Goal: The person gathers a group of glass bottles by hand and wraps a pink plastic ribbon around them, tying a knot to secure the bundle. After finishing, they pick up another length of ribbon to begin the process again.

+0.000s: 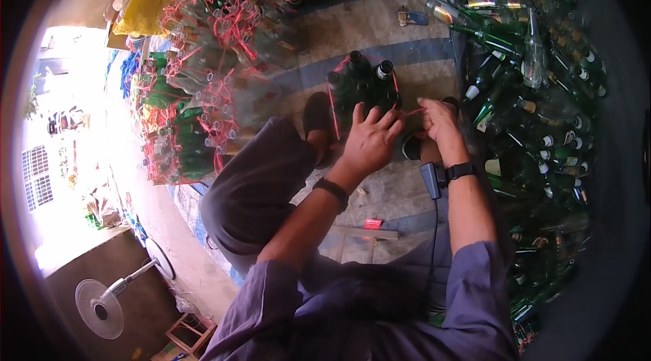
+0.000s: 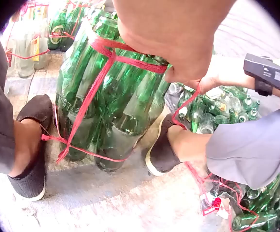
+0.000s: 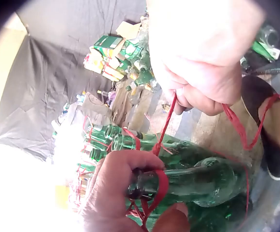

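Observation:
A bundle of green glass bottles (image 1: pixel 359 83) stands upright on the floor between the person's feet, bound near top and bottom with red plastic string (image 2: pixel 90 99). My left hand (image 1: pixel 371 141) is over the near side of its tops; in the right wrist view, thumb and forefinger curl round a bottle neck (image 3: pixel 142 184) looped with the string. Beside it, my right hand (image 1: pixel 441 122) grips the string, its fingers (image 3: pixel 193 99) folded over it. A taut length (image 3: pixel 168 123) runs from there to the necks, and a slack tail (image 3: pixel 241 130) hangs off the other side.
Loose green bottles (image 1: pixel 529 56) lie heaped along the right. Tied bundles of clear and green bottles (image 1: pixel 196 117) stand at the left, near a yellow sack (image 1: pixel 152 5). Dark shoes (image 2: pixel 33 121) flank the bundle. A fan (image 1: pixel 100 310) stands at lower left.

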{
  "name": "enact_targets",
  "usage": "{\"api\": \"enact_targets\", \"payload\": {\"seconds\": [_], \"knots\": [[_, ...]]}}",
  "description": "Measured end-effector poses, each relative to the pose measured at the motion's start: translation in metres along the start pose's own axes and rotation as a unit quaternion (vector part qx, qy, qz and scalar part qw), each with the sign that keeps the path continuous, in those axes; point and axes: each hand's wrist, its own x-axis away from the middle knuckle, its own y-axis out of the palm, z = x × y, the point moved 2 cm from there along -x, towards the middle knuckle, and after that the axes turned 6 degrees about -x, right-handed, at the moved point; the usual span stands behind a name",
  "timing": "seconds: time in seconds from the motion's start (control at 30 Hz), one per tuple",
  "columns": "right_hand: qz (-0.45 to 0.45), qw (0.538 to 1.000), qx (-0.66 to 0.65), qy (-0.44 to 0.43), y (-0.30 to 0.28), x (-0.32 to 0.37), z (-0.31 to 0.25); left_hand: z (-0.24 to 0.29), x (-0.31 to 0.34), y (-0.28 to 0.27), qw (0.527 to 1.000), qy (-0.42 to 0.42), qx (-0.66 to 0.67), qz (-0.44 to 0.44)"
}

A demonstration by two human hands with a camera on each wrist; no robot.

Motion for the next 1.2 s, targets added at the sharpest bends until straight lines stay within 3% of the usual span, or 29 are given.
{"api": "enact_targets", "payload": {"seconds": [0.17, 0.23, 0.3, 0.4, 0.43, 0.5, 0.53, 0.6, 0.63, 0.7, 1.07, 1.2], "knots": [[-0.019, 0.993, 0.113, -0.039, 0.01, 0.029, -0.039, -0.002, 0.003, 0.003, 0.999, -0.02, 0.023, 0.034], [-0.073, 0.959, 0.261, -0.077, 0.016, 0.046, -0.056, -0.001, 0.003, 0.002, 0.998, -0.03, 0.023, 0.04], [-0.098, 0.938, 0.319, -0.092, 0.022, 0.054, -0.068, -0.002, 0.004, 0.001, 0.998, -0.034, 0.031, 0.042], [-0.174, 0.854, 0.467, -0.151, 0.034, 0.068, -0.085, -0.004, 0.004, 0.002, 0.997, -0.035, 0.052, 0.054], [-0.173, 0.852, 0.471, -0.151, 0.038, 0.071, -0.09, -0.005, 0.005, 0.003, 0.995, -0.032, 0.065, 0.065], [-0.249, 0.73, 0.596, -0.222, 0.052, 0.079, -0.097, -0.005, 0.005, 0.005, 0.995, -0.033, 0.067, 0.073], [-0.25, 0.729, 0.597, -0.222, 0.062, 0.088, -0.101, -0.006, 0.005, 0.005, 0.994, -0.031, 0.066, 0.08], [-0.251, 0.616, 0.66, -0.348, 0.09, 0.105, -0.103, -0.006, 0.004, 0.007, 0.994, -0.036, 0.067, 0.079], [-0.252, 0.615, 0.661, -0.348, 0.098, 0.104, -0.1, -0.005, 0.004, 0.008, 0.994, -0.037, 0.068, 0.077], [-0.236, 0.547, 0.657, -0.462, 0.114, 0.101, -0.096, -0.005, 0.005, 0.011, 0.994, -0.041, 0.069, 0.079], [-0.249, 0.631, 0.593, -0.433, 0.114, 0.068, -0.08, 0.0, 0.002, 0.014, 0.99, -0.07, 0.099, 0.075], [-0.248, 0.592, 0.591, -0.489, 0.113, 0.068, -0.079, 0.001, 0.002, 0.013, 0.989, -0.075, 0.105, 0.078]]}}
